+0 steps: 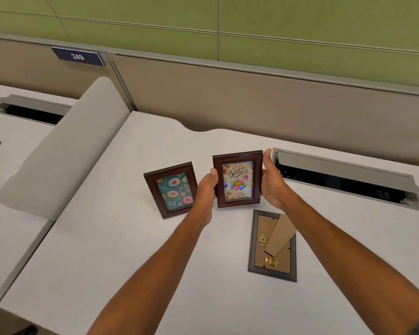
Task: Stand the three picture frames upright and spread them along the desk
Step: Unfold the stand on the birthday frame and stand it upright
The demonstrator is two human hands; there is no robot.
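Observation:
A dark brown frame with a birthday picture (pixel 237 180) is upright at the middle of the white desk (pixel 131 250). My left hand (pixel 207 187) grips its left edge and my right hand (pixel 272 180) grips its right edge. To its left a second brown frame with a doughnut picture (pixel 172 189) stands upright on its own, leaning back slightly. A grey frame (pixel 272 245) lies face down in front of my right hand, its cardboard back and folded-out stand showing.
An open cable tray with a raised metal lid (pixel 346 175) runs along the desk's back right. A curved grey divider (pixel 65 151) separates the neighbouring desk at left, which has its own cable tray (pixel 29 110). A beige partition (pixel 252 97) closes the back.

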